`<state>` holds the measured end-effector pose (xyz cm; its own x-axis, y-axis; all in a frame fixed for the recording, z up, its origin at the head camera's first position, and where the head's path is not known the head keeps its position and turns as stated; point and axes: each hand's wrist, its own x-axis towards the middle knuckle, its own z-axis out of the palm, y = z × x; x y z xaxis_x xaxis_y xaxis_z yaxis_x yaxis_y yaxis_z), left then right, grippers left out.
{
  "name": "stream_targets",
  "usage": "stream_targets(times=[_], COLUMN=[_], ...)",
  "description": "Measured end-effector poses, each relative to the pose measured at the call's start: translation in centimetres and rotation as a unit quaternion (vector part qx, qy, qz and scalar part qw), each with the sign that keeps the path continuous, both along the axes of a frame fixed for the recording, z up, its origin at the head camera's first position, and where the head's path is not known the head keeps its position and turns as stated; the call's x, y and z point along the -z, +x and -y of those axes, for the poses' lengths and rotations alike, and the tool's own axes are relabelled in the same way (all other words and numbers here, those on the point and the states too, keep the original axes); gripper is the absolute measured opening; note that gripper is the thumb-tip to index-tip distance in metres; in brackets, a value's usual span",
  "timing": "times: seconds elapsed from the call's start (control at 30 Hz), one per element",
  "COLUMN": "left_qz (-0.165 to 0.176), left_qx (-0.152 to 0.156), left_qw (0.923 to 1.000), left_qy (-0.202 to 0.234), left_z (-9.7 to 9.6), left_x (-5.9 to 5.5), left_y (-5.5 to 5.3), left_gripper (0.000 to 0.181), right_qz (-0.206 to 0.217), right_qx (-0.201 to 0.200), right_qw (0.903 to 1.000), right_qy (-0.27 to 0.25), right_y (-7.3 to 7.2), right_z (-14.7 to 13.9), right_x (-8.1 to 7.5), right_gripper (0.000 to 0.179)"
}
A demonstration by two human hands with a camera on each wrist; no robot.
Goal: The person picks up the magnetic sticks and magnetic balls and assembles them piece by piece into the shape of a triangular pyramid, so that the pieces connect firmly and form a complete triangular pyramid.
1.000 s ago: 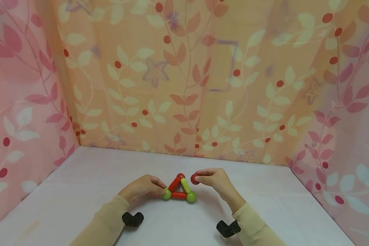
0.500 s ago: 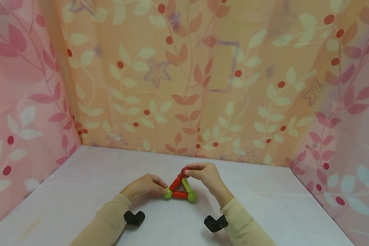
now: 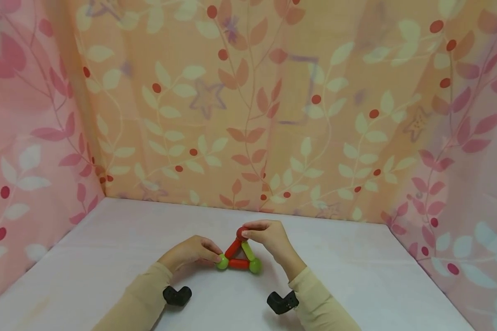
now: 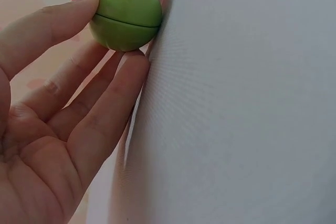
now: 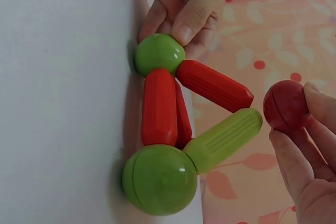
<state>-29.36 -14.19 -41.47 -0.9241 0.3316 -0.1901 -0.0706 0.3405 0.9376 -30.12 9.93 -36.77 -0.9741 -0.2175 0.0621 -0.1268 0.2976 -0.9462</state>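
My left hand [image 3: 195, 249] pinches a green ball [image 4: 127, 16] at the near left corner of a small triangle of balls and ridged rods. A second green ball [image 5: 160, 179] forms the near right corner. Between them runs a red rod [image 5: 160, 107], with part of another red piece [image 5: 182, 115] showing behind it. A red rod [image 5: 214, 85] and a lime rod [image 5: 226, 138] lean up toward each other. My right hand [image 3: 270, 236] pinches a dark red ball [image 5: 286, 106] by its side, close to the upper ends of those two rods.
Under the frame is a white tabletop [image 3: 348, 271]. A leaf-patterned orange curtain [image 3: 248, 105] stands along the back edge, with pink cloth at both sides. Black wrist cameras [image 3: 177, 295] hang from the sleeves.
My right hand has brought the red ball from the right over to the triangle's top. The left hand keeps its pinch on the green ball, and the frame stays nearly in place.
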Motion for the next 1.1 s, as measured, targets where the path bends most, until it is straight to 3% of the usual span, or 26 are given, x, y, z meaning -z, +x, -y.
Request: stream_targets(times=[0.73,1.0,1.1], left_qz=[0.004,0.004,0.006], left_qx=[-0.006,-0.010,-0.003], left_qw=[1.0000,0.9999,1.0000], left_qy=[0.003,-0.003,0.000], left_z=[-0.14,-0.28,-0.26], left_x=[0.24,0.14,0.08], left_y=[0.17,0.12,0.04], left_gripper=[0.027,0.027,0.028], right_qz=[-0.007,-0.002,0.009], right_qx=[0.003,-0.001,-0.006], right_qw=[0.9995,0.9996,0.9999], right_qy=[0.031,0.028,0.002], right_y=[-0.14,-0.01,-0.19], right_z=[0.07,-0.26,-0.53], right_x=[0.45,0.38,0.46], right_gripper=[0.030,0.032,0.032])
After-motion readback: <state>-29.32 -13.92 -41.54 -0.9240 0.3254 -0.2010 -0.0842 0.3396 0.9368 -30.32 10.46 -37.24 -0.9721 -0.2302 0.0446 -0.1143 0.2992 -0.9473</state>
